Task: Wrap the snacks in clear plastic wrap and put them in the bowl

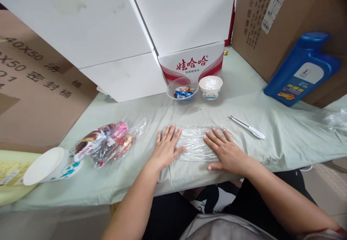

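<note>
A wrinkled sheet of clear plastic film (pixel 193 144) lies flat on the green tablecloth near the front edge. My left hand (pixel 166 148) rests on the film's left end, palm down with the fingers apart. On its right end lies my right hand (pixel 226 149), also flat and spread. Neither hand grips anything. Just beyond my right hand is a white utility knife (pixel 246 127), set at a slant. To the left of my left hand sits a clear plastic bag of wrapped snacks (pixel 111 142).
At the back stand a clear bowl (pixel 183 90) holding snack packets and a patterned paper cup (pixel 210 88) with clear plastic inside. A blue bottle (pixel 300 70) leans by a cardboard box (pixel 271 23) at right. A paper tub (pixel 54 166) lies tipped at left.
</note>
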`<state>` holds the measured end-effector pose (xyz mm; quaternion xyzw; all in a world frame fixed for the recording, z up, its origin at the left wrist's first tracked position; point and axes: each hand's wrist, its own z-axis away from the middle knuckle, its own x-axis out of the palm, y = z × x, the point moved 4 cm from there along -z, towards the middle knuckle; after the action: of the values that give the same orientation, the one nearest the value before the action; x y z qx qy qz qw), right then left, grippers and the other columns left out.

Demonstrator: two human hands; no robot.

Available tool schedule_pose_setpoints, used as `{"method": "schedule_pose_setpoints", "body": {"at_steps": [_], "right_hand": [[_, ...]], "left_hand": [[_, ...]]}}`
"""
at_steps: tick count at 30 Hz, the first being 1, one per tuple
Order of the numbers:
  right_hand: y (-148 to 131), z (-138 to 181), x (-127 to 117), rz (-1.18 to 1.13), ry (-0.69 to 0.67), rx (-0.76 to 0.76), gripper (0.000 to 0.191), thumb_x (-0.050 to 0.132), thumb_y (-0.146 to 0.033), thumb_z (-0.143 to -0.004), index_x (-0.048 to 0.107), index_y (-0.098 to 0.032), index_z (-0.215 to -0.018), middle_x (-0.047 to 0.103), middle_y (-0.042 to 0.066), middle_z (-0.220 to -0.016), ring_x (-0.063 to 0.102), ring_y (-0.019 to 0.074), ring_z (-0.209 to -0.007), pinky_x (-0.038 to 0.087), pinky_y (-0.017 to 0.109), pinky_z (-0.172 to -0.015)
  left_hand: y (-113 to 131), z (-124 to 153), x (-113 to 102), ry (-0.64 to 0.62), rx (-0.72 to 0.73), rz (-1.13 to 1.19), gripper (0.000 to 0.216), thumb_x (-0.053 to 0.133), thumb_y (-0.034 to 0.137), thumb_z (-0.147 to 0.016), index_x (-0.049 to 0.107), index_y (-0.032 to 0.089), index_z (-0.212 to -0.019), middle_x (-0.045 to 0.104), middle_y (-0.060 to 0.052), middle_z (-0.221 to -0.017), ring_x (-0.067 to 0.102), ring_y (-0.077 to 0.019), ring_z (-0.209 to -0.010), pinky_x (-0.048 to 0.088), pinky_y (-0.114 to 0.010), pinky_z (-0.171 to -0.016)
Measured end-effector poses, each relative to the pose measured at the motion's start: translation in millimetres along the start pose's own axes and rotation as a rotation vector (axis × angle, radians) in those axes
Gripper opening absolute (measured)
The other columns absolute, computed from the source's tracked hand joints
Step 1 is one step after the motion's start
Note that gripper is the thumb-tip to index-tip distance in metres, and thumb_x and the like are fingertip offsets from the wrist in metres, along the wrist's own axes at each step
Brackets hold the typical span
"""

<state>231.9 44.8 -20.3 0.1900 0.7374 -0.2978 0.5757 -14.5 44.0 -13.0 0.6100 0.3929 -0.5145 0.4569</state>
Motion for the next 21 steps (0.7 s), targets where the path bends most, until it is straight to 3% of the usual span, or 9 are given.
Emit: {"method": "schedule_pose_setpoints", "body": {"at_steps": [2, 4, 7, 9, 10, 15, 18, 21], "right_hand": [[3.2, 3.8, -6.7, -0.014, 0.010, 0.002, 0.101, 0.059, -0.077, -0.072, 0.037, -0.016, -0.149, 0.032, 0.020, -0.155, 0.014, 0.0415, -0.146, 0.015, 0.066, -0.113], [1.8, 8.2, -18.3, -0.058, -0.007, -0.049, 0.090, 0.070, -0.066, -0.073, 0.044, -0.019, -0.144, 0.036, 0.018, -0.153, 0.018, 0.0400, -0.145, 0.021, 0.063, -0.112], [-0.8, 13.6, -35.9, -0.166, -0.065, -0.134, 0.045, 0.073, -0.044, -0.080, 0.064, -0.021, -0.117, 0.053, 0.011, -0.138, 0.038, 0.0331, -0.135, 0.037, 0.051, -0.106], [2.4, 15.4, -44.8, -0.225, -0.075, -0.141, 0.015, 0.066, -0.033, -0.087, 0.068, -0.020, -0.094, 0.062, 0.009, -0.120, 0.050, 0.0279, -0.119, 0.044, 0.045, -0.097], [5.5, 15.9, -48.0, -0.241, -0.069, -0.133, 0.011, 0.062, -0.029, -0.090, 0.067, -0.020, -0.086, 0.064, 0.008, -0.112, 0.054, 0.0256, -0.111, 0.046, 0.043, -0.093], [20.1, 17.2, -56.1, -0.272, -0.023, -0.083, 0.017, 0.050, -0.018, -0.092, 0.063, -0.020, -0.080, 0.063, 0.007, -0.089, 0.056, 0.0216, -0.089, 0.047, 0.038, -0.081], [19.9, 17.8, -57.4, -0.319, -0.069, -0.077, 0.009, 0.061, -0.027, -0.087, 0.063, -0.020, -0.091, 0.063, 0.007, -0.093, 0.055, 0.0228, -0.091, 0.047, 0.039, -0.082], [16.3, 18.3, -57.0, -0.324, -0.131, -0.091, 0.025, 0.073, -0.032, -0.077, 0.062, -0.019, -0.095, 0.062, 0.008, -0.100, 0.054, 0.0252, -0.097, 0.046, 0.041, -0.086]], "left_hand": [[-6.0, 1.9, -10.1, 0.096, -0.030, 0.034, 0.068, 0.057, 0.054, -0.088, 0.041, 0.021, -0.145, 0.032, -0.017, -0.155, 0.021, -0.0388, -0.145, 0.016, -0.060, -0.115], [-4.0, 5.4, -21.3, 0.117, 0.047, 0.141, 0.058, 0.067, 0.050, -0.081, 0.055, 0.020, -0.129, 0.046, -0.016, -0.142, 0.035, -0.0363, -0.136, 0.029, -0.052, -0.112], [4.4, 12.1, -29.5, -0.086, 0.194, 0.329, 0.039, 0.079, 0.045, -0.069, 0.064, 0.023, -0.098, 0.058, -0.007, -0.113, 0.052, -0.0270, -0.112, 0.046, -0.038, -0.096], [3.9, 15.4, -31.2, -0.190, 0.194, 0.368, 0.035, 0.082, 0.041, -0.064, 0.063, 0.023, -0.087, 0.059, -0.004, -0.102, 0.053, -0.0252, -0.104, 0.048, -0.036, -0.089], [1.6, 16.0, -31.9, -0.204, 0.177, 0.367, 0.034, 0.083, 0.038, -0.063, 0.062, 0.023, -0.085, 0.058, -0.003, -0.100, 0.052, -0.0251, -0.103, 0.048, -0.037, -0.088], [-9.2, 16.4, -34.6, -0.186, 0.172, 0.380, 0.010, 0.071, 0.022, -0.072, 0.062, 0.023, -0.077, 0.059, -0.003, -0.100, 0.052, -0.0240, -0.105, 0.046, -0.036, -0.091], [-10.5, 17.1, -39.4, -0.154, 0.196, 0.417, 0.009, 0.057, 0.017, -0.079, 0.062, 0.022, -0.075, 0.061, -0.004, -0.101, 0.054, -0.0221, -0.106, 0.046, -0.035, -0.091], [-12.9, 18.3, -45.5, -0.117, 0.160, 0.513, 0.010, 0.051, 0.017, -0.083, 0.059, 0.021, -0.079, 0.064, -0.004, -0.100, 0.058, -0.0198, -0.101, 0.047, -0.033, -0.090]]}}
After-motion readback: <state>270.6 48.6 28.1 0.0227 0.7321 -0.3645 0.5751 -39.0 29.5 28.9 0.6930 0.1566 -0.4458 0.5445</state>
